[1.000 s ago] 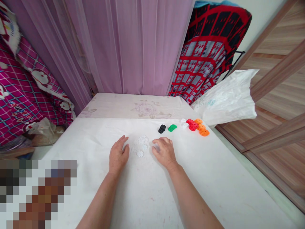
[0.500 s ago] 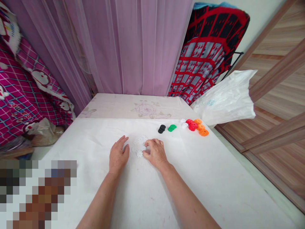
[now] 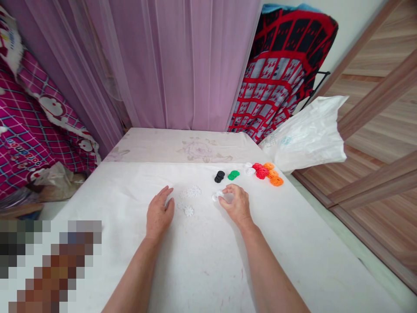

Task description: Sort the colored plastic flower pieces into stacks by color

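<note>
My right hand [image 3: 237, 205] pinches white notched plastic discs [image 3: 217, 195] between thumb and fingers, just over the cloth; how many it holds I cannot tell. My left hand [image 3: 159, 213] lies on the table with thumb and fingers apart, holding nothing. Between the hands lie more white snowflake-shaped discs: a group [image 3: 194, 191] farther back and a single clear-edged disc [image 3: 189, 211] nearer me. They blend into the white cloth.
Black discs [image 3: 220, 176], green discs [image 3: 233, 175], red discs [image 3: 261, 171] and orange discs [image 3: 276, 180] lie at the back right, with white discs [image 3: 250, 171] beside the red. A white plastic bag [image 3: 309, 134] stands at the table's right edge. A purple curtain [image 3: 182, 65] hangs behind.
My right hand has moved right, away from the white discs in the middle, with white discs in its fingers. My left hand has stayed nearly where it was.
</note>
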A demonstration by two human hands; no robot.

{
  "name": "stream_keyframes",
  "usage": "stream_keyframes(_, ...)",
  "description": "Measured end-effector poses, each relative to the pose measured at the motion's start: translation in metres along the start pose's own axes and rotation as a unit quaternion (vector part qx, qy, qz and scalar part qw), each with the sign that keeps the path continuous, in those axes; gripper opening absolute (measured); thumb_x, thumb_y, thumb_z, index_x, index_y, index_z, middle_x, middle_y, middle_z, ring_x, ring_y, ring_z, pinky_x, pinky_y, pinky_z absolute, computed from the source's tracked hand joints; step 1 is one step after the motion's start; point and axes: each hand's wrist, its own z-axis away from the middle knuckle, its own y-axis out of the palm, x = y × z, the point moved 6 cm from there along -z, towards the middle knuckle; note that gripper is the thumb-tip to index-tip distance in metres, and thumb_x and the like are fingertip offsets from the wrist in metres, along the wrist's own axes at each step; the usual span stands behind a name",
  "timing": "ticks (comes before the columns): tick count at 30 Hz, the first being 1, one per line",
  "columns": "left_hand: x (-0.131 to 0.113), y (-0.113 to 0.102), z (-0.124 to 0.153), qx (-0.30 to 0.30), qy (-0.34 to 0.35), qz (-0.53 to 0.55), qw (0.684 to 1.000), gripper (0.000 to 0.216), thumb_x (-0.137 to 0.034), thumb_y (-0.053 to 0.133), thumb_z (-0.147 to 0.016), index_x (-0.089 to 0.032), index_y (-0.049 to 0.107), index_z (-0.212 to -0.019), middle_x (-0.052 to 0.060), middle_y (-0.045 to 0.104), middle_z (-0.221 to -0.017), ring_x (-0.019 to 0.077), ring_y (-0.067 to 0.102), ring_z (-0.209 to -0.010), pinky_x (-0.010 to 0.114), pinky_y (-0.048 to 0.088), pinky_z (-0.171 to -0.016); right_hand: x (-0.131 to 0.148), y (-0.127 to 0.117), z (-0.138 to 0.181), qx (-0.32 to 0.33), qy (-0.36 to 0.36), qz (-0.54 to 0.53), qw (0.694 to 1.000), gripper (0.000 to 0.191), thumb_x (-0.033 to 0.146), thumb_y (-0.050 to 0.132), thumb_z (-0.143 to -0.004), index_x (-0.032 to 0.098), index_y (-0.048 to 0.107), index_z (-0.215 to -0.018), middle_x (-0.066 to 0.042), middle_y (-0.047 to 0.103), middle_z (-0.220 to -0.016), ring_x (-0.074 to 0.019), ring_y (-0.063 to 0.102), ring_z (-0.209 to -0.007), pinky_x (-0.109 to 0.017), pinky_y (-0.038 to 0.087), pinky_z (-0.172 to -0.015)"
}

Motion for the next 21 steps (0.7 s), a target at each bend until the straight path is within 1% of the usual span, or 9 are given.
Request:
stream_keyframes(4,-0.001,0.0,0.0,-0.001,0.003,0.003,1.0,0.035,-0.029,0.049,-0.085,-0.024,0.066,-0.116,0.007,0.064,-0.131,0.025,0.06,-0.12,0.047,0.046,-0.106,0.008,0.005,0.003,0.022,-0.009,0.015,1.0,0.03,0.028,0.064,-0.072,0.023,0.054,-0.101,-0.002,0.072,-0.086,-0.0236,0.061,-0.09,-0.038,0.037,-0.087)
stream_keyframes(11,0.0,0.0,0.0,0.006,0.002,0.0,1.0,0.037,-0.029,0.047,-0.086,-0.021,0.066,-0.117,0.009,0.064,-0.131,0.0261,0.06,-0.121,0.048,0.046,-0.105,0.009,0.008,0.004,0.034,-0.015,0.03,0.999,0.029,0.026,0.064,-0.074,0.022,0.055,-0.101,-0.002,0.072,-0.088,-0.0236,0.059,-0.091,-0.038,0.036,-0.087)
stream_keyframes(15,0.001,0.001,-0.001,0.004,0.004,0.003,1.0,0.037,-0.029,0.048,-0.086,-0.021,0.065,-0.117,0.01,0.063,-0.132,0.026,0.06,-0.12,0.048,0.047,-0.105,0.012,0.005,0.003,0.035,-0.025,0.032,0.999,0.027,0.027,0.064,-0.074,0.022,0.057,-0.1,-0.001,0.071,-0.089,-0.0228,0.058,-0.091,-0.038,0.036,-0.086)
stream_keyframes(19,0.001,0.001,0.0,-0.001,0.002,0.006,1.0,0.036,-0.026,0.048,-0.085,-0.023,0.066,-0.116,0.008,0.064,-0.131,0.0251,0.06,-0.12,0.048,0.046,-0.106,0.029,0.002,0.002,0.037,-0.05,0.041,0.997,0.012,0.024,0.062,-0.076,0.024,0.06,-0.089,-0.002,0.069,-0.089,-0.022,0.057,-0.091,-0.036,0.037,-0.084)
stream_keyframes(21,0.001,0.001,0.0,-0.001,0.001,0.006,1.0,0.037,-0.024,0.046,-0.085,-0.023,0.066,-0.117,0.007,0.064,-0.131,0.0247,0.06,-0.12,0.048,0.046,-0.106,0.047,0.008,0.007,0.071,-0.079,0.025,0.994,0.007,0.02,0.06,-0.078,0.024,0.06,-0.084,-0.001,0.068,-0.086,-0.0205,0.057,-0.09,-0.034,0.038,-0.083)
